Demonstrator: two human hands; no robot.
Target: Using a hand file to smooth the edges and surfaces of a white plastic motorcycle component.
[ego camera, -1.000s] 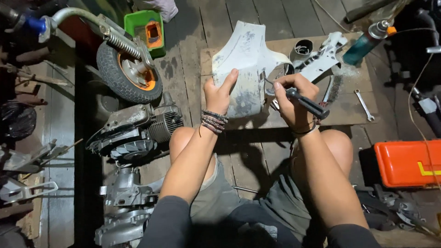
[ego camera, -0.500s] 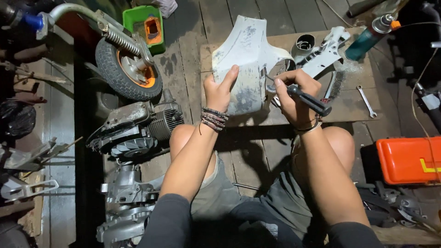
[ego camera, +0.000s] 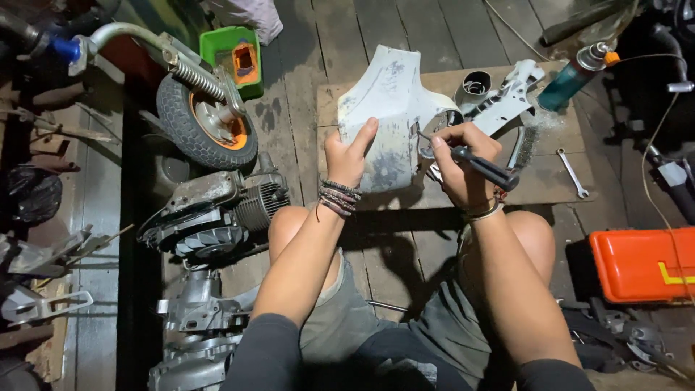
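I look down at my two hands over a flat wooden board (ego camera: 550,181) that lies on the plank floor. My left hand (ego camera: 347,156) rests on a white plastic cover (ego camera: 387,108), a curved body part with grey scuffs. The fingers lie flat along its left edge and the thumb points up, so this hand presses and holds the cover. The cover sits on the left half of the board, with its wide end toward me.

My right hand (ego camera: 460,163) is closed tight around a tool with a black handle (ego camera: 485,170). The handle sticks out to the right past my fist. The thin metal tip points left, to the right edge of the cover. I cannot tell if the tip touches it.

Just behind this hand lies a white bracket (ego camera: 507,98) and a small grey cup (ego camera: 474,83). A teal spray can (ego camera: 572,80) lies near the far right corner. A small wrench (ego camera: 572,174) lies on the board, to the right of my right hand.

To my left are a small wheel (ego camera: 206,130) with an orange hub and a grey engine (ego camera: 217,210). An orange box (ego camera: 641,264) sits by my right knee.
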